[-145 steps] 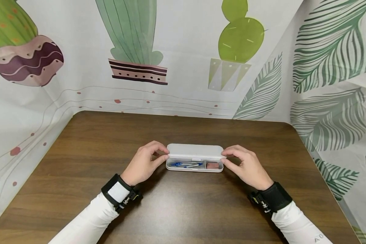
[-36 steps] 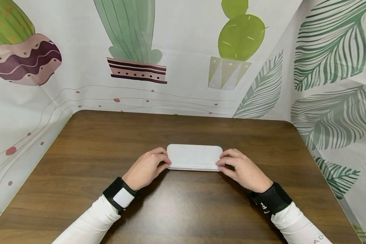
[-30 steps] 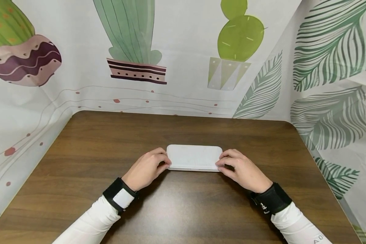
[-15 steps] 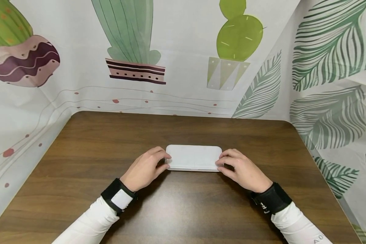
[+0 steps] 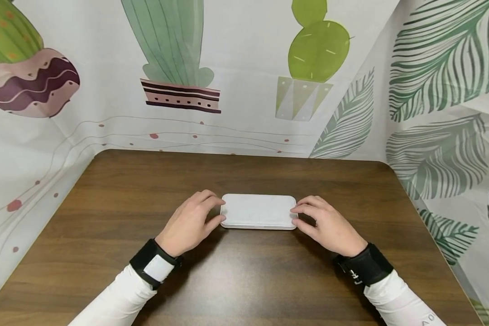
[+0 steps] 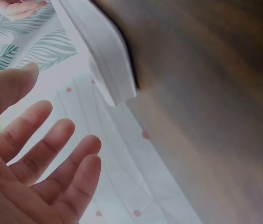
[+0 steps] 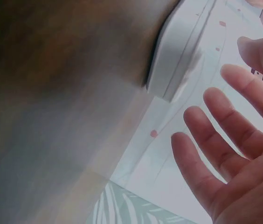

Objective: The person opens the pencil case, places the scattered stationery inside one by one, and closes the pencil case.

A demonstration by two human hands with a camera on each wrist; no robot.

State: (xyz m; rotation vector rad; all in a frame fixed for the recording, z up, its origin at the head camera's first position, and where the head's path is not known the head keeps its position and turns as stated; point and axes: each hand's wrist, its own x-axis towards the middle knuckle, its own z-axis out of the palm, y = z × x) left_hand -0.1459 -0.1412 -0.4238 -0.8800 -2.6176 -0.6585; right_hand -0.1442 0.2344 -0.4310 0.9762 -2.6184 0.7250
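A white pencil case (image 5: pixel 258 211) lies flat on the table with its lid down, so its inside is hidden. At its left end is my left hand (image 5: pixel 189 222), thumb and fingers spread and relaxed. The left wrist view shows these fingers (image 6: pixel 80 154) apart from the case (image 6: pixel 106 56), holding nothing. On the opposite side, my right hand (image 5: pixel 328 224) hovers by the right end with fingers loosely extended. In the right wrist view a gap separates its fingers (image 7: pixel 215 135) from the case's rounded end (image 7: pixel 176 60).
The brown wooden table (image 5: pixel 244 276) has rounded far corners. Behind it and along both sides hangs a white cloth (image 5: pixel 248 99) printed with cacti and leaves.
Earlier the lid was partly raised, showing blue pens and a pinkish block inside; it came down under both hands. Since then both hands have let go and drawn slightly outward.
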